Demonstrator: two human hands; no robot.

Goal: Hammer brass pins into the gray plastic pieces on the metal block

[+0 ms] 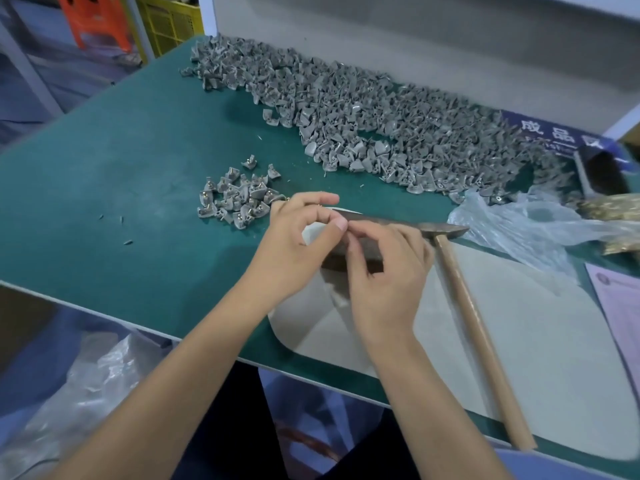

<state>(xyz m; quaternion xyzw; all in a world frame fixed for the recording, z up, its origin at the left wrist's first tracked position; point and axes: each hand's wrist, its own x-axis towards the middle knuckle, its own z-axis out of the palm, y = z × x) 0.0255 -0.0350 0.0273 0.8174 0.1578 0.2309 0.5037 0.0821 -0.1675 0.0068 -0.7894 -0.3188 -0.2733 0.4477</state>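
My left hand (298, 244) and my right hand (384, 271) meet over the dark metal block (349, 263) at the table's middle. Their fingertips pinch something small between them; what it is stays hidden. A gray plastic piece (313, 233) shows pale under my left fingers. The hammer (478, 323) lies free on the table right of my right hand, its metal head (446, 230) beside the block and its wooden handle pointing toward me. A large heap of gray plastic pieces (381, 133) stretches along the back. A small pile of pieces with brass pins (235, 199) lies left of my hands.
A clear plastic bag (526, 230) with brass pins (609, 206) lies at the right. A light gray mat (519, 341) covers the green table's (138, 185) near right part. A paper sheet (620, 299) sits at the right edge. A white wall runs behind the heap.
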